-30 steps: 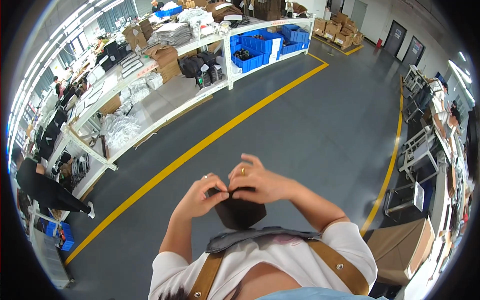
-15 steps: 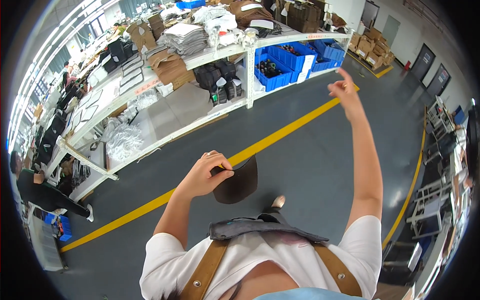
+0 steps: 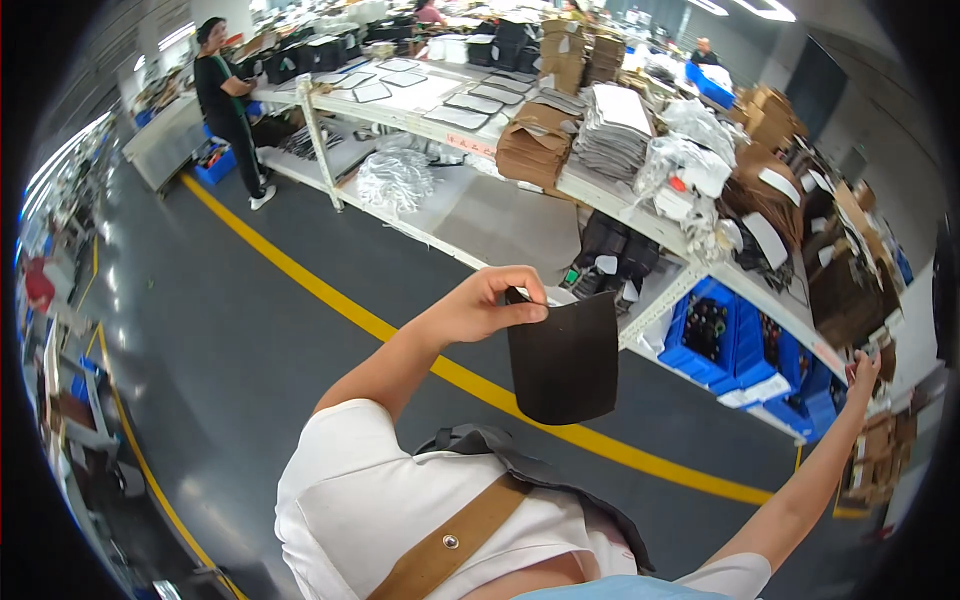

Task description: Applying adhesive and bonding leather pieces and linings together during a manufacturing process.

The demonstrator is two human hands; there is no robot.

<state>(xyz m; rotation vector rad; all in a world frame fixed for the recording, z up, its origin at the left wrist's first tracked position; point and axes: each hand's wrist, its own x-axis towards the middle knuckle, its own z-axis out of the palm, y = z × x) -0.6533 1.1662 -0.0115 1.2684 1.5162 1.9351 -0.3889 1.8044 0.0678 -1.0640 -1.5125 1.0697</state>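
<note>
My left hand (image 3: 500, 305) pinches the top left corner of a dark brown, slightly curved flat panel (image 3: 565, 360), which hangs below my fingers over the floor. Its material looks like leather or stiff cloth; I cannot tell which. Far out to the right, my right arm is stretched toward the end of a white shelf rack. My right hand (image 3: 864, 370) is small in the picture and seems empty, with its fingers apart. It appears beside brown stacked pieces (image 3: 845, 285); whether it touches them I cannot tell.
The long white rack (image 3: 440, 130) carries stacks of grey sheets (image 3: 612, 125) and plastic-wrapped bundles (image 3: 690, 155). Blue bins (image 3: 700, 330) with spools sit on its lower shelf. A person in dark clothes (image 3: 225, 105) stands at the far left. A yellow line (image 3: 350, 320) crosses the grey floor.
My view has swung to the left, bringing the rack's left end and the standing person further in. My left hand has raised the panel. My right arm now reaches out to the right.
</note>
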